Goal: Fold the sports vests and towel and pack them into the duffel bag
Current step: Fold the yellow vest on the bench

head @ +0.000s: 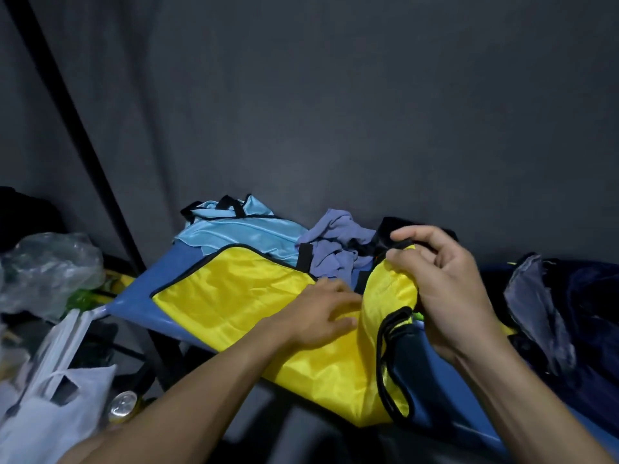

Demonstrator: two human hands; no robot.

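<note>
A yellow sports vest [234, 289] with black trim lies spread on the blue table [140, 296]. My left hand [321, 313] rests flat on its middle with fingers straight. My right hand [445, 289] grips the vest's right shoulder part and lifts it off the table, folding it leftwards. A light blue vest [241, 232] lies crumpled behind the yellow one. A grey-purple towel [338, 249] is bunched at the back centre. The dark duffel bag [576, 323] sits at the right, partly hidden by my right arm.
A grey curtain hangs behind the table. Left of the table are a clear plastic bag [50, 266], a white plastic bag [57, 406] and a drink can [124, 405]. A black pole [83, 142] slants down at the left.
</note>
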